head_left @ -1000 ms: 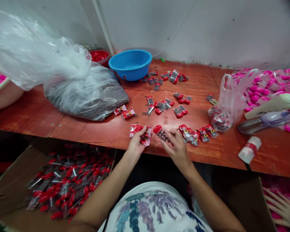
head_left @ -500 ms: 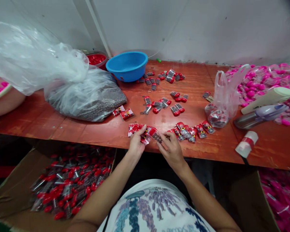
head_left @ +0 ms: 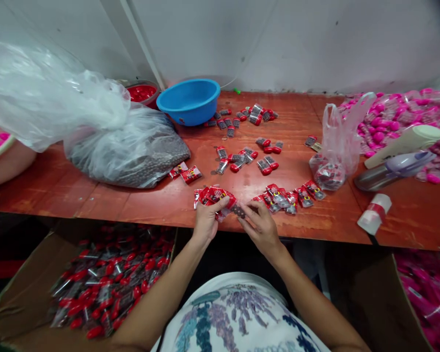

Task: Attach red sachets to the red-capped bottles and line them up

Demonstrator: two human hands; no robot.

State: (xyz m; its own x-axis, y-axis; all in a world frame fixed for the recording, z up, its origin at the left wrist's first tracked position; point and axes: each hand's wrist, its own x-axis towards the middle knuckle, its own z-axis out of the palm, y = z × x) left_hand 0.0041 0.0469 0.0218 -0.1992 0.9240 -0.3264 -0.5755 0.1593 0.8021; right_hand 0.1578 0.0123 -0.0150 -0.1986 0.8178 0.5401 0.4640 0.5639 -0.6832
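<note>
Your left hand (head_left: 206, 221) pinches the red packets (head_left: 216, 194), your right hand (head_left: 261, 226) grips the dark-beaded container (head_left: 238, 210) (partly hidden); a loosened left grip could let packets slide apart.

Wht top (head_left: 242, 315) w/ purple, teal & dk blue floral print (head_left: 220, 320), bare forearms (head_left: 174, 276)

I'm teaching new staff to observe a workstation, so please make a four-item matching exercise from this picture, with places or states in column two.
Column one:
1. Blue basin
2. Left hand
3. White roll
4. Large plastic bag

Column two:
A. Holding red packets
B. Dark contents in its lower part
C. Beside the wall
D. Circled by a red band

Pairs: 1-C; 2-A; 3-D; 4-B
</note>
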